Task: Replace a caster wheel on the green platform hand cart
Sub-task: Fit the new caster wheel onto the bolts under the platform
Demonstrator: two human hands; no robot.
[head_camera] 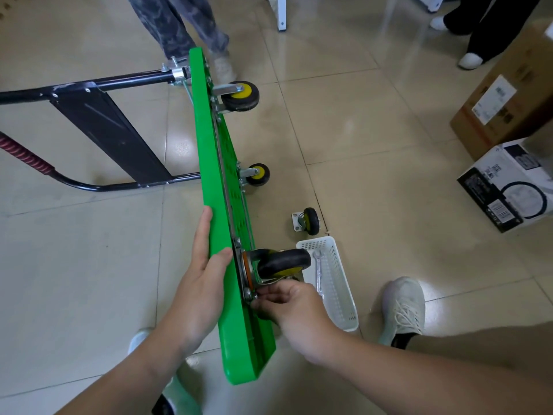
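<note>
At the caster plate (243, 269), right hand (291, 310) pinches a bolt (249, 293); left hand (203, 283) presses flat on platform (209, 163).

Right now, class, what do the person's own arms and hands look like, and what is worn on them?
The left hand and right hand are bare: no gloves, rings or watch show. The left forearm and right forearm are bare too; no sleeve is in view.

Floor: glossy beige tiled floor (374, 145). The green platform cart (209, 163) stands on its long edge. A loose caster (308, 221) lies just beside a white plastic basket (344, 310). A brown cardboard box (508, 94) and a printed white box (508, 187) sit side by side at right.
</note>
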